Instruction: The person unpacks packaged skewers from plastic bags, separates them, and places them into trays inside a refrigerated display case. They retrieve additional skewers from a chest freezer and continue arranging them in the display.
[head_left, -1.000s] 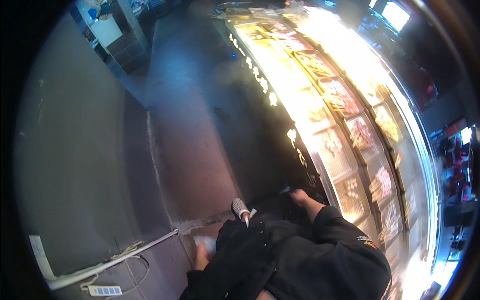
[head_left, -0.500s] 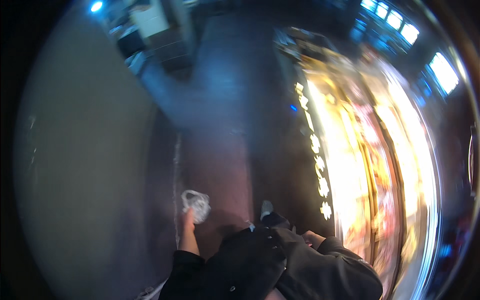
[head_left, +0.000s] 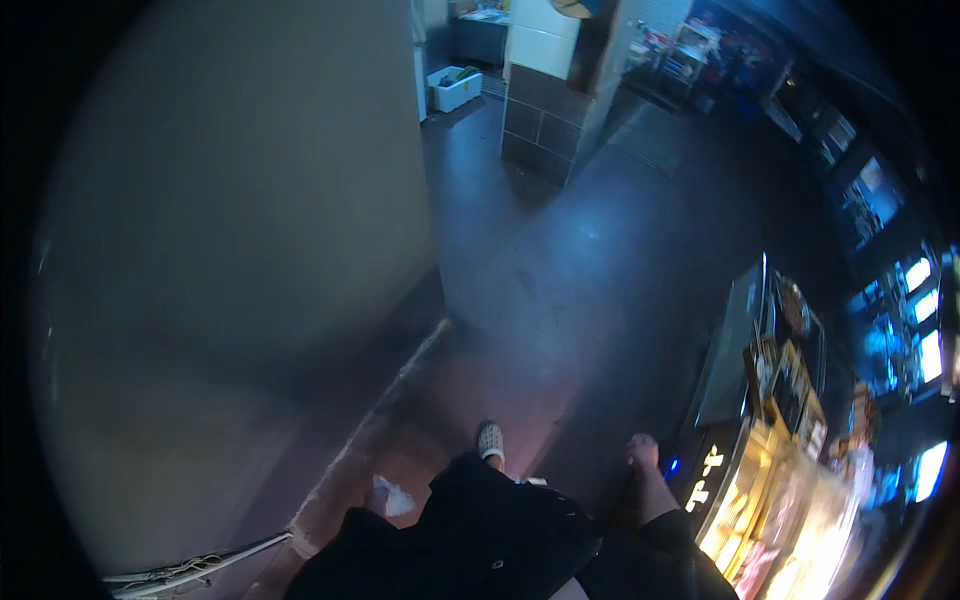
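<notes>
Left hand [head_left: 385,497] low beside the wall, gripping a crumpled white wad [head_left: 398,499]; right hand [head_left: 641,452] loosely curled, empty, near the lit display case [head_left: 770,480]; risk: a swinging arm could knock the case's corner.

Left hand [head_left: 385,497] hidden behind white crumpled thing [head_left: 396,497], display counter [head_left: 770,480] cut off

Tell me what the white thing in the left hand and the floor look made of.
White thing: likely thin crumpled plastic or paper; it looks creased and limp, but is too blurred to settle. The left hand itself is hidden behind dark clothing. Floor: seemingly smooth sealed concrete or stone, with a dull sheen that reflects bluish light.
</notes>
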